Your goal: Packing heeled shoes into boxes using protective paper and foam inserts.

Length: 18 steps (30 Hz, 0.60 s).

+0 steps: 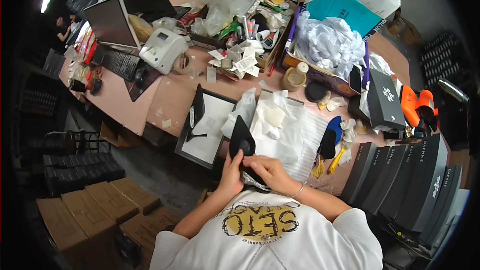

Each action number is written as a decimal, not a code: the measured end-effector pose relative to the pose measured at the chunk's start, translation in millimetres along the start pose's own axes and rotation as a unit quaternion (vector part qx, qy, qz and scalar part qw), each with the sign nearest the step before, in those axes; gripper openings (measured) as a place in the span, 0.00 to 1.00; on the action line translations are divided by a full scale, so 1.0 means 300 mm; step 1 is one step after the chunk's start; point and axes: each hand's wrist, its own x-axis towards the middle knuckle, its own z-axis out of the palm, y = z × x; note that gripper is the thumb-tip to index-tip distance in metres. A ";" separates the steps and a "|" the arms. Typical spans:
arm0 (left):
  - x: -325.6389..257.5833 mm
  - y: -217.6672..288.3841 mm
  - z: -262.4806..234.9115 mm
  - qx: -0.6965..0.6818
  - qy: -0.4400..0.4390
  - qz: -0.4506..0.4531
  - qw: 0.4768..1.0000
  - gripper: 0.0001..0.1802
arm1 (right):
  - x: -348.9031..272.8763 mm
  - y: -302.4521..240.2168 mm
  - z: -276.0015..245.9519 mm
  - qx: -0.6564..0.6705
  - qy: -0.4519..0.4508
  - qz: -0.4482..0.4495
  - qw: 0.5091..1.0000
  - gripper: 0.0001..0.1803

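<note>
A black pointed-toe high-heeled shoe (242, 132), its toe aimed away from me, is held close to my body at the table's front edge. My left hand (231, 174) is closed around its left side, thumb on the insole. My right hand (272, 171) has its fingers curled together at the shoe's opening, near a glittering silver strap (256, 182). The heel is hidden. A matching shoe (198, 109) lies on its side in a shallow black tray or lid (181, 144) with a white inside. Right of it, white tissue paper (272, 115) spills over an open box.
A carton with crumpled white paper (330, 40) stands behind. A label printer (163, 50), monitor (112, 22) and keyboard (119, 63) sit at left. A yellow-handled tool (337, 160), orange tape dispenser (417, 105) and upright black shoeboxes (410, 180) are at right. Brown cartons (102, 200) stack at lower left.
</note>
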 end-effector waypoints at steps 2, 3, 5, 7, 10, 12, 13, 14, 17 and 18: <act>0.036 -0.010 -0.067 -0.041 -0.014 -0.052 0.998 0.16 | 0.038 0.019 -0.079 -0.053 0.106 0.056 0.991 0.16; 0.045 -0.016 -0.113 -0.066 -0.052 -0.065 0.994 0.15 | 0.083 0.051 -0.131 -0.115 0.167 0.061 0.977 0.16; 0.023 -0.012 -0.111 -0.055 -0.061 -0.093 0.992 0.19 | 0.136 0.191 -0.258 -0.259 0.201 0.059 0.943 0.19; -0.034 -0.001 -0.064 -0.026 -0.055 -0.119 0.991 0.23 | 0.200 0.296 -0.300 -0.322 0.211 0.093 0.918 0.20; -0.108 0.042 0.034 0.021 -0.112 -0.140 0.984 0.25 | 0.253 0.463 -0.313 -0.258 0.272 0.130 0.918 0.19; -0.100 0.064 0.033 0.029 -0.127 -0.138 0.982 0.29 | 0.276 0.449 -0.300 -0.180 0.303 0.110 0.929 0.16; -0.083 0.065 0.020 0.025 -0.122 -0.134 0.983 0.33 | 0.246 0.401 -0.288 -0.152 0.308 0.082 0.936 0.14; -0.063 0.064 0.006 0.019 -0.119 -0.130 0.984 0.36 | 0.215 0.320 -0.275 -0.125 0.311 0.055 0.941 0.13; -0.035 0.049 -0.028 0.063 -0.077 -0.086 0.991 0.40 | 0.104 0.014 -0.218 -0.195 0.181 -0.087 0.960 0.05; -0.027 0.049 -0.015 0.070 -0.085 -0.090 0.990 0.43 | 0.077 -0.023 -0.185 -0.204 0.108 -0.115 0.966 0.09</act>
